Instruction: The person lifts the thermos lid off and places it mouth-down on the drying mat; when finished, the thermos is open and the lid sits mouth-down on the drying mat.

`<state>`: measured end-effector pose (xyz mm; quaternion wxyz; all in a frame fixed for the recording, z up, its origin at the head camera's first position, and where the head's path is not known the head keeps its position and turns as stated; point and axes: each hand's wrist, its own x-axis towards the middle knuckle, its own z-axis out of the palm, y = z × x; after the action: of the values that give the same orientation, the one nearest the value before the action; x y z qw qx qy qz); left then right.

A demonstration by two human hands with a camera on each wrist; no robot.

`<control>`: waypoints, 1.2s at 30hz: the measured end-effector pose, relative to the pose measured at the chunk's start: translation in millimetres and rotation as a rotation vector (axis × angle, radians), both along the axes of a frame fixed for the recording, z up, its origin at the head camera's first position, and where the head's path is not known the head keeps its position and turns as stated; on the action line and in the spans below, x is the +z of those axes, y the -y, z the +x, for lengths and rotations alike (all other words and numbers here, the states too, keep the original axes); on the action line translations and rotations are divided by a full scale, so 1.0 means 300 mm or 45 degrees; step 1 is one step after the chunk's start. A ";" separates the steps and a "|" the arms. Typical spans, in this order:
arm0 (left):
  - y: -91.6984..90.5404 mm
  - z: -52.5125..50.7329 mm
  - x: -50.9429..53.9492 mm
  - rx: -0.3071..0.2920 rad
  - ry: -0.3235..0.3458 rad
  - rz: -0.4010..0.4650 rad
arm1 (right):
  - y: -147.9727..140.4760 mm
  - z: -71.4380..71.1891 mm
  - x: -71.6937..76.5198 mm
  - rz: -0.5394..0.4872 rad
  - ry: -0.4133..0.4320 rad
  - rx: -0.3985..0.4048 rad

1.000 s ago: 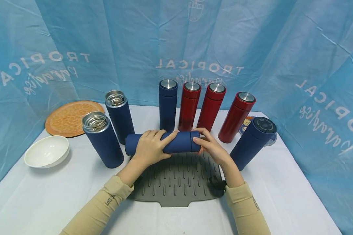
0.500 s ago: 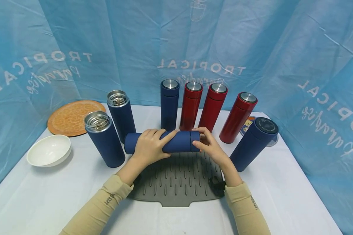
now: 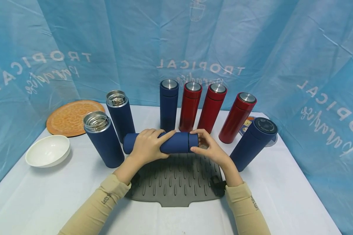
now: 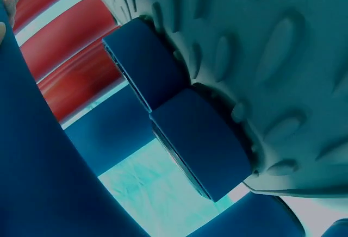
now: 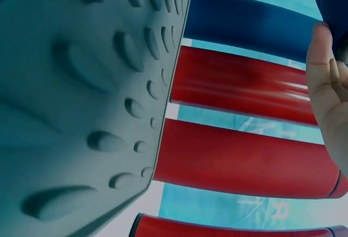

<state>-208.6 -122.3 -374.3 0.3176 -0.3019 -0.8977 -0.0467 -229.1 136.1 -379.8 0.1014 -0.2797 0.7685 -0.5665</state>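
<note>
The mat (image 3: 176, 192) lies before the person. Behind it stand a blue flask (image 3: 168, 109) and three red flasks (image 3: 210, 109); left of it, two open flasks (image 3: 106, 143); right of it, a black-topped flask (image 3: 251, 147). Above its far part, the held flask (image 3: 175, 143) lies sideways. The left hand (image 3: 148, 145) grips its body; the right hand (image 3: 210, 148) pinches its lid (image 3: 193, 141). Two caps (image 4: 201, 144) rest on the mat.

Holds a bottle (image 3: 175, 143) crosswise over the mat (image 3: 176, 187), between left hand (image 3: 148, 147) and right hand (image 3: 209, 148). Has 2 caps (image 4: 201, 142) side by side at the mat's edge, 4 upright bottles (image 3: 190, 111) behind, 2 uncapped bottles (image 3: 106, 143) left, a bowl (image 3: 48, 151) farther left before a board (image 3: 72, 119), and 1 more bottle (image 3: 252, 145) right, before a placemat (image 3: 247, 123).
</note>
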 end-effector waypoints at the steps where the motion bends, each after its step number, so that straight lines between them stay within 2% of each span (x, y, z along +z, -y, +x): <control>1: 0.001 0.001 0.002 0.002 0.016 -0.004 | 0.000 0.001 0.002 0.027 -0.003 -0.008; 4: 0.003 0.003 0.009 0.002 0.059 -0.013 | 0.003 0.007 0.015 0.104 -0.012 -0.029; 9: 0.006 0.003 0.022 -0.001 0.125 -0.026 | 0.020 0.052 0.079 0.158 -0.038 -0.025; 19: 0.010 0.008 0.034 0.023 0.320 -0.031 | 0.036 0.067 0.101 0.236 -0.190 -0.011; 22: 0.010 0.009 0.036 0.024 0.314 -0.032 | 0.032 0.049 0.080 0.235 -0.224 -0.010; 26: 0.014 0.009 0.039 0.023 0.260 -0.023 | 0.023 0.012 0.033 0.223 -0.225 -0.012; 30: 0.015 0.009 0.043 0.025 0.209 -0.001 | 0.015 -0.008 0.010 0.187 -0.139 -0.023; 36: 0.008 0.011 0.049 -0.002 0.153 -0.015 | 0.007 0.002 0.013 0.132 -0.040 -0.147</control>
<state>-205.4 -124.6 -359.6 0.2612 -0.3012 -0.9151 -0.0600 -228.5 134.0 -375.8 0.0709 -0.2380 0.8131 -0.5266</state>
